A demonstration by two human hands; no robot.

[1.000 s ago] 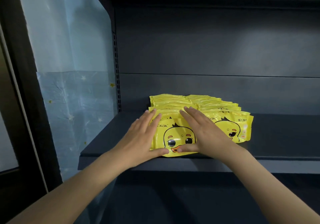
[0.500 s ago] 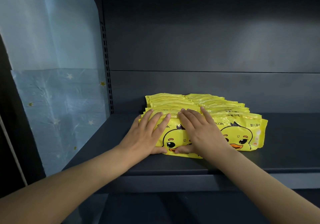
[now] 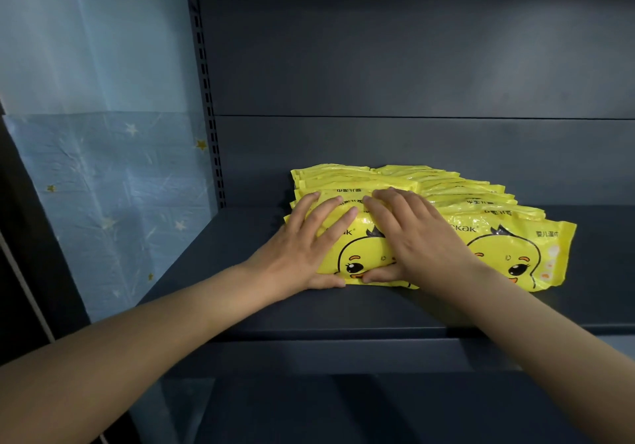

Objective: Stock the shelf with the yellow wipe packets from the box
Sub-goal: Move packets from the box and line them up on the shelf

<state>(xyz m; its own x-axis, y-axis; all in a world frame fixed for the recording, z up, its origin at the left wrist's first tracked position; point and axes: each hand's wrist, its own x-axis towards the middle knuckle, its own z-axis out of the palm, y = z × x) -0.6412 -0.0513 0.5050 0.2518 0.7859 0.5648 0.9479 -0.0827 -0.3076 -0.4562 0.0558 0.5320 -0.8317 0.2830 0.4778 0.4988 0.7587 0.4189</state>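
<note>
On the dark matte metal shelf point(image 3: 343, 316), toward its left half, the yellow wipe packets point(image 3: 446, 189) are laid flat in two side-by-side rows, overlapped like shingles back to the smooth rear panel point(image 3: 412, 65). The plastic is seen to be glossy and a bit crinkled, with a cartoon duck face printed on each pouch, and the shapes are flat rectangles with sealed edges. The front-left packet point(image 3: 360, 258) is pressed down by both hands: the left hand point(image 3: 302, 251) is spread over its left part and the right hand point(image 3: 422, 244) over its right part, fingers kept fairly straight and fanned on top, thumbs set against the near edge, so nothing is really gripped, just flattened. The front-right packet point(image 3: 522, 254) is left untouched just beside it. A slotted upright point(image 3: 209, 117) is fixed at the shelf's left side, and a wrinkled pale blue sheet point(image 3: 103, 186) dotted with small stars is hung beyond it. Compared with a second ago, the front packets are found further in from the shelf lip, where they were nearly at the edge, and the same flat two-handed press is kept.
</note>
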